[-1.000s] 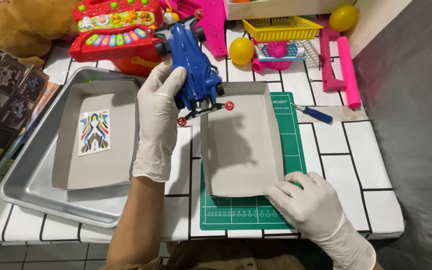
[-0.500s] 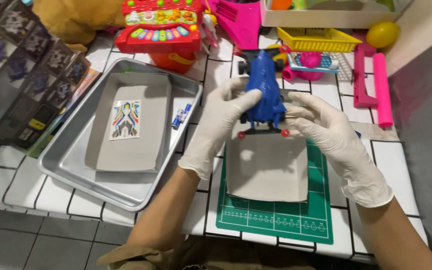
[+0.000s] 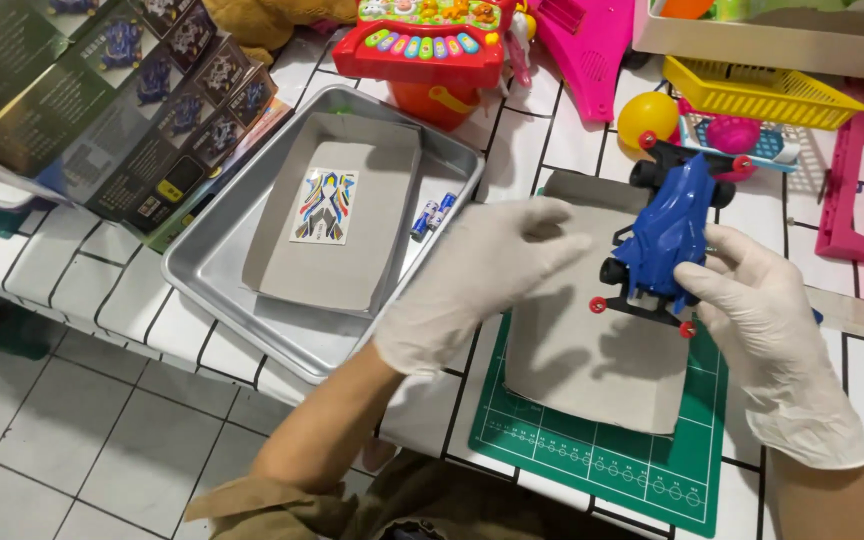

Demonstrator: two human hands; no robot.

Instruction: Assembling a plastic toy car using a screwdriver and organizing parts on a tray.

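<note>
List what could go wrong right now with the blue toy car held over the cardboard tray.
1. Only the right hand holds the car; the left hand is open and off it, so the car might slip onto the tray.
2. The smooth gloves may weaken the grip.
3. The batteries lie loose in the metal pan and could roll.

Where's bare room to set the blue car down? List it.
Free: the grey card tray on the green mat under the blue car, and white tiles between the metal tray and the table edge. Crowded: the toys along the back.

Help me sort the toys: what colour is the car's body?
Blue, with black wheels: the car shows best in the head view.
</note>
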